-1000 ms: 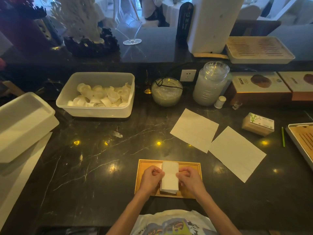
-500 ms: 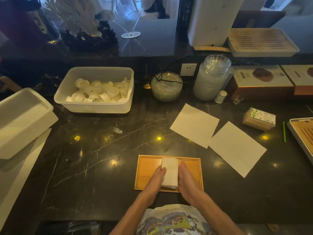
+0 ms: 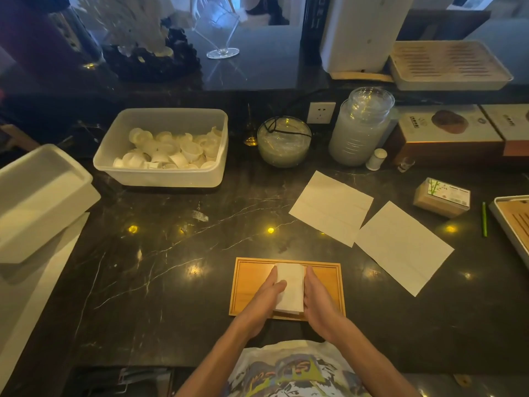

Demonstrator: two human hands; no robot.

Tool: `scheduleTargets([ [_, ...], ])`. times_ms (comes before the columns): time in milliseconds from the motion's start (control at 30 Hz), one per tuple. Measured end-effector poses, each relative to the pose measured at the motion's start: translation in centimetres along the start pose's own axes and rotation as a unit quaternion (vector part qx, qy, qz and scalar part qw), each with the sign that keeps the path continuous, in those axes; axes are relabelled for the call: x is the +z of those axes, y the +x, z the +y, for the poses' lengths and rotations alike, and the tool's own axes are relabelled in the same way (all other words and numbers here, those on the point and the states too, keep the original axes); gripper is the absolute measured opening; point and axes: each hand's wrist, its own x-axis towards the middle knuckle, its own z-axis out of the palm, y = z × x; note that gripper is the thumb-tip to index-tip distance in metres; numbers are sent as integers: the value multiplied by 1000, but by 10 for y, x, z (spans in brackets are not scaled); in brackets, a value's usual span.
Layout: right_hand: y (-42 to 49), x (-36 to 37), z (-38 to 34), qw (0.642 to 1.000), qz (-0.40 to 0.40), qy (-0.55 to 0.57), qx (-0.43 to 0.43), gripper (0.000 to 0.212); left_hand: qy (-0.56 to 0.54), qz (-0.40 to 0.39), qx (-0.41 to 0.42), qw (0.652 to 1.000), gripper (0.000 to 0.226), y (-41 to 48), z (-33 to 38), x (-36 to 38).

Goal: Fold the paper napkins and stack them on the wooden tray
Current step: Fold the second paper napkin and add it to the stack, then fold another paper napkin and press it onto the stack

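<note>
Well off to the left of the left hand [image 3: 266,296], at the tabletop [image 3: 143,282] edge: white tub [image 3: 37,196], lying tilted. Ahead and left of that hand, well apart from it: clear bin [image 3: 200,173] holding small white cups [image 3: 171,150].

Directly under both hands: wooden tray [image 3: 249,285], long side toward the person. Left hand open, fingers straight and together, pressed against the left side of the stack [image 3: 290,290], thumb lapping onto its top. Stack of folded white napkins sitting on the middle of the tray, squeezed between the two hands, its far end reaching close to the tray's far rim. Right hand [image 3: 317,299] open likewise, straight fingers laid along the stack's right side, curled round nothing.

Far ahead of the right hand, by the back wall: glass bowl [image 3: 283,141], then a tall jar [image 3: 357,130] just right of it. Ahead and right of the right hand, flat and unfolded on the tabletop: inner napkin [image 3: 330,207], then outer napkin [image 3: 403,246], edges just beside each other. Farther right again: small box [image 3: 442,197], a green pen [image 3: 484,219] beyond it, and a slatted tray [image 3: 515,222] cut off by the frame edge.
</note>
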Motion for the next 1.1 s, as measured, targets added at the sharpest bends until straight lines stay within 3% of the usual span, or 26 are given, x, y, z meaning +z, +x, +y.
scheduleTargets([
  [233,-4,-1,0,1000,-3,1,1,36,-9,14,-12,1000,62,0,1,0],
  [333,-2,-11,-2,1000,21,-1,-11,47,34,84,5,996,57,2,7,-3],
  [433,2,-28,-18,992,102,-70,-36,58,122,154,69,978,44,9,29,-8],
  [533,12,-46,-51,975,164,-97,-113,30,202,165,115,959,27,34,67,-13],
  [700,60,-81,-120,930,283,-184,-145,16,308,217,133,917,25,103,132,-6],
  [833,103,-104,-155,869,381,-292,-122,27,400,262,79,875,28,160,154,5],
  [1000,134,-118,-171,800,441,-404,-54,31,499,271,37,823,46,199,145,12],
  [1100,142,-121,-168,781,446,-437,-30,30,513,282,31,810,48,207,136,13],
])
